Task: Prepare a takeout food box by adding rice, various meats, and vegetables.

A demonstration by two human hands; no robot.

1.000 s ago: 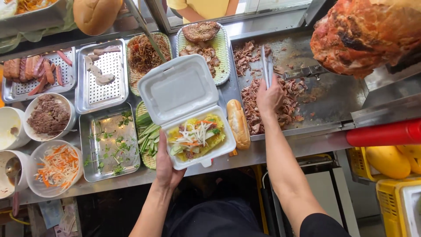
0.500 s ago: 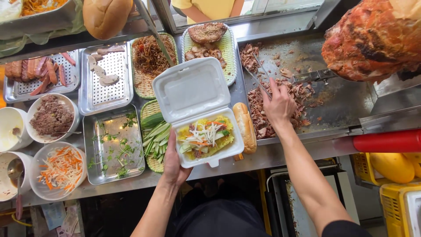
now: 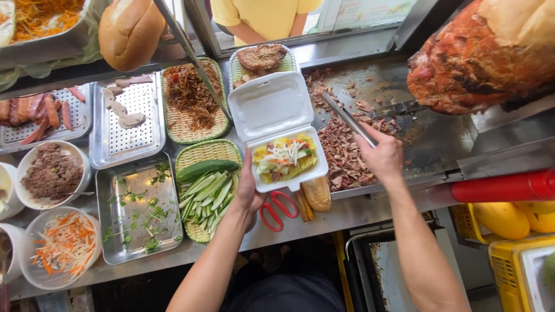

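My left hand [image 3: 250, 190] holds up an open white foam box [image 3: 277, 130] from below; its lower half carries yellow rice topped with shredded vegetables, and its lid stands back. My right hand [image 3: 381, 155] grips metal tongs [image 3: 348, 119] that point up-left over the chopped browned meat [image 3: 341, 156] on the steel griddle tray [image 3: 428, 141]. A short baguette [image 3: 317, 193] lies just under the box at the tray's near edge. Red-handled scissors [image 3: 277, 209] rest on the counter below the box.
A big roasted meat cone [image 3: 480, 55] hangs at upper right. To the left sit baskets of cucumber [image 3: 205, 190] and shredded meat [image 3: 188, 98], steel trays, bowls of pickled carrot [image 3: 60, 245] and minced meat [image 3: 49, 173]. A person in a yellow shirt [image 3: 263, 17] stands behind the glass.
The foam box has shifted right, toward the griddle. My right hand dropped from above the meat toward the tray's near edge, with the tongs now angled up-left.
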